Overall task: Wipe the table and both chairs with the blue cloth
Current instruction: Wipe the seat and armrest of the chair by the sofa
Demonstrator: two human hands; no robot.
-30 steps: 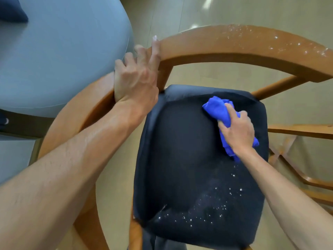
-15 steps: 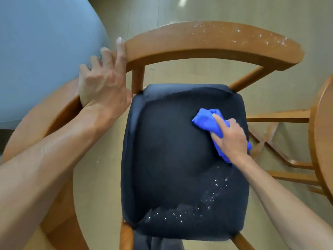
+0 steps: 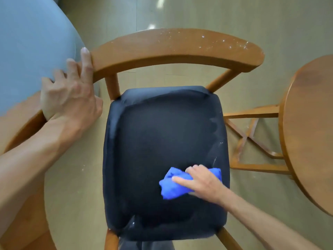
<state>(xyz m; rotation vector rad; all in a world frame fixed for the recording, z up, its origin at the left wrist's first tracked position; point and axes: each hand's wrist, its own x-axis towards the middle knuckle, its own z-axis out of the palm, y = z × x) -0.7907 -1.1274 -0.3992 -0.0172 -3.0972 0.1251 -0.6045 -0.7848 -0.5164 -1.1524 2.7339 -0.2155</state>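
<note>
Blue and bunched into a loose wad, the crumpled blue cloth [image 3: 173, 184] lies on the dark navy padded seat [image 3: 162, 141] of the wooden chair, in the near right part of the cushion, close to its front edge. The right hand [image 3: 201, 181] sits on top of it, coming in from the right: its fingers [image 3: 180, 179] are curled over the wad and pinch it against the cushion, with the forefinger stretched out along the cloth toward the left. The wad's long axis runs roughly left to right across the seat, and most of its bulk pokes out on the left of the hand.

The relation that matters next is that the greater part of the seat lies to the left of the cloth and beyond it, toward the backrest, so a further stroke would probably have to travel that way. The curved wooden backrest rail [image 3: 171, 49] is well apart from the cloth, on the far side, and its right half carries white specks; judging by that, it is not yet wiped.

The left hand [image 3: 70, 92] is nearer the rail. It rests at the rail's left end, where this meets the pale grey-blue bench [image 3: 27, 42], with its fingers [image 3: 86, 60] fairly straight and spread, steadying rather than gripping.
</note>
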